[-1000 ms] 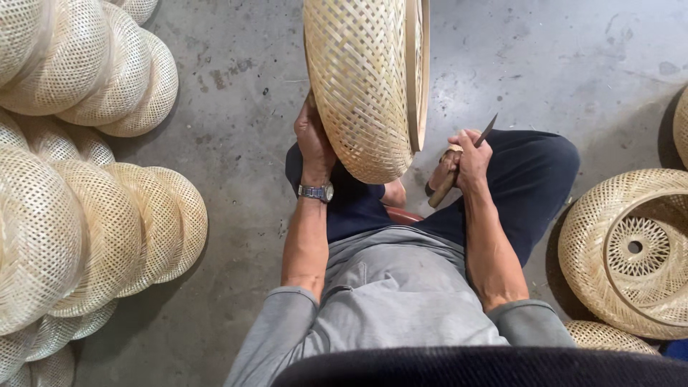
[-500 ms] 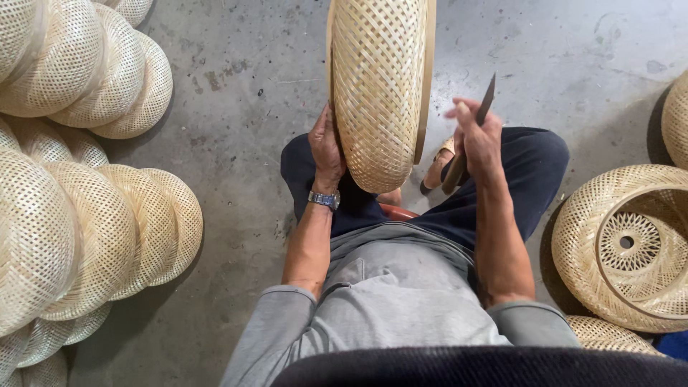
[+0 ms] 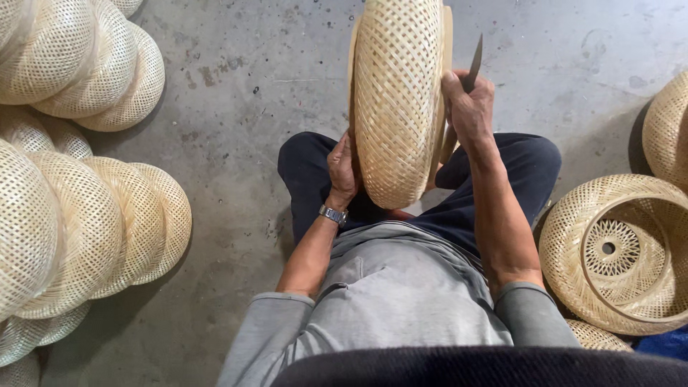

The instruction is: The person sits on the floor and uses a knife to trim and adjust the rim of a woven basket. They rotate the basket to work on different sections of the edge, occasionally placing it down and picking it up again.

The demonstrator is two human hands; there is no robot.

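A round woven bamboo basket [image 3: 398, 93] stands on edge over my lap, its domed side facing left. My left hand [image 3: 342, 168] grips its lower left side; a metal watch sits on that wrist. My right hand [image 3: 467, 107] is closed around a knife [image 3: 474, 59] whose narrow blade points up, right beside the basket's rim on the right. I sit on the concrete floor in dark trousers and a grey shirt.
Rows of stacked woven baskets [image 3: 86, 222] lie on the floor at the left, with more at the top left [image 3: 79, 57]. An open basket [image 3: 616, 251] showing its inner ring lies at the right, another behind it [image 3: 670, 129].
The basket has turned more upright and shifted right over my lap. My right hand has risen with the knife from near my knee up to the basket's rim.
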